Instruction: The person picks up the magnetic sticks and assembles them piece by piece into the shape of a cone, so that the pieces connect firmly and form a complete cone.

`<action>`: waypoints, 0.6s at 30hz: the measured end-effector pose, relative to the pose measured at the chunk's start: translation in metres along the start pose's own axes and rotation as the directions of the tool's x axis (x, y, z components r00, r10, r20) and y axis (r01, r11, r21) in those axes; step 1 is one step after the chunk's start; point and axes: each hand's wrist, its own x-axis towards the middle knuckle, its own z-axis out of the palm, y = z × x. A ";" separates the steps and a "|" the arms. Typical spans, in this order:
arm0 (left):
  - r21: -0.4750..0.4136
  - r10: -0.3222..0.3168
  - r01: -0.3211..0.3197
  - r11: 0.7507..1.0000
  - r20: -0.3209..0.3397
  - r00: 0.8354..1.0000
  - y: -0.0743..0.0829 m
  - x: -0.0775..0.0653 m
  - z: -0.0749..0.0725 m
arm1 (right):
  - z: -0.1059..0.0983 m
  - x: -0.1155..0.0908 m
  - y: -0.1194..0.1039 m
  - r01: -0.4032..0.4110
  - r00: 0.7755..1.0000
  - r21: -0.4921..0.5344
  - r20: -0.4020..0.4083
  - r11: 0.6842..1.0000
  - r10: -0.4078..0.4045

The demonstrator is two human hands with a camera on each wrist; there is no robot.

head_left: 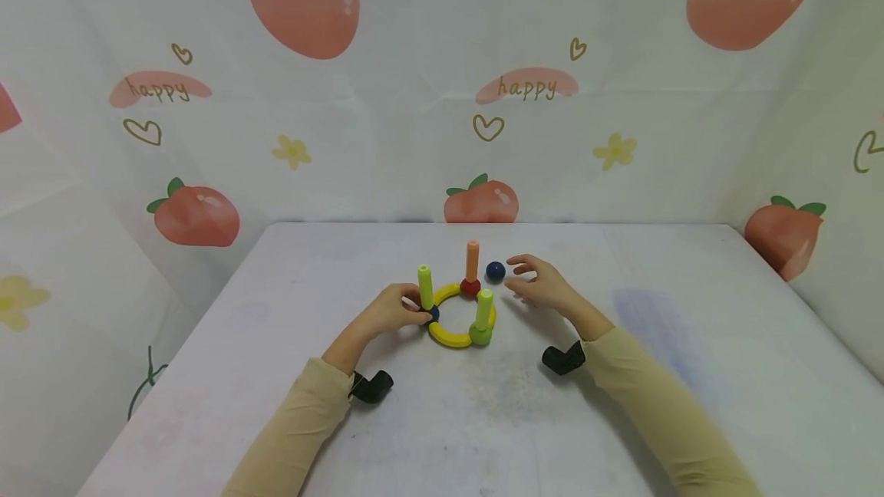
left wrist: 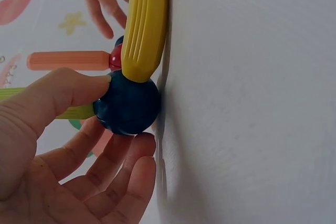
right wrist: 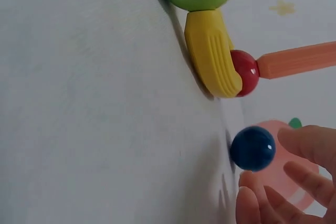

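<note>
A ring of curved yellow rods (head_left: 450, 339) lies on the table, joined by a dark blue ball (left wrist: 127, 103), a red ball (right wrist: 244, 72) and a green ball (head_left: 480, 334). Upright on these stand a yellow-green rod (head_left: 425, 287), an orange rod (head_left: 473, 261) and a second yellow-green rod (head_left: 484, 309). My left hand (head_left: 395, 308) pinches the ring's dark blue ball between thumb and fingers. By the ring's far right side sits a loose blue ball (head_left: 495, 272). My right hand (head_left: 545, 284) is just right of it, fingers spread and apart from it.
The white table (head_left: 276, 267) extends on all sides of the ring. Behind it hangs a white cloth (head_left: 387, 159) printed with fruit and flowers. Black devices (head_left: 371, 387) are worn at both wrists. A thin green cord (head_left: 148, 374) shows at the table's left edge.
</note>
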 end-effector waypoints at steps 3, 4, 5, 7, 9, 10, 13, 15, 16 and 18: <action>-0.005 -0.005 0.005 1.000 0.007 1.000 0.001 -0.001 -0.001 | 0.006 0.006 -0.004 -0.011 1.000 0.030 -0.007 0.999 0.012; -0.005 -0.005 0.006 1.000 0.007 1.000 0.002 -0.001 -0.001 | 0.008 0.008 -0.004 -0.013 1.000 0.041 -0.008 0.999 0.013; -0.005 -0.007 0.007 1.000 0.007 1.000 0.002 -0.001 -0.001 | 0.010 0.010 -0.006 -0.017 1.000 0.055 -0.009 0.998 0.018; -0.004 -0.010 0.010 1.000 0.007 1.000 0.002 -0.001 -0.001 | 0.013 0.013 -0.007 -0.021 1.000 0.073 -0.008 0.997 0.022; -0.004 -0.014 0.014 1.000 0.005 1.000 0.002 -0.001 -0.001 | 0.015 0.016 -0.008 -0.026 1.000 0.088 -0.007 0.996 0.026; -0.004 -0.016 0.016 1.000 0.003 1.000 0.002 0.000 -0.001 | 0.017 0.017 -0.008 -0.028 1.000 0.094 -0.007 0.995 0.028; 0.000 -0.016 0.016 1.000 -0.002 1.000 0.001 0.000 0.000 | 0.020 0.019 -0.009 -0.032 0.999 0.099 0.000 0.995 0.032; -0.002 -0.015 0.015 1.000 -0.003 1.000 0.000 0.001 0.000 | 0.021 0.020 -0.009 -0.033 0.999 0.095 0.004 0.995 0.033; -0.002 -0.013 0.013 1.000 -0.003 1.000 0.000 0.001 0.000 | 0.022 0.019 -0.010 -0.026 1.000 0.090 0.001 0.996 0.026; -0.003 -0.010 0.010 1.000 -0.002 1.000 0.000 0.001 0.000 | 0.023 0.020 -0.009 -0.030 1.000 0.085 -0.001 0.996 0.030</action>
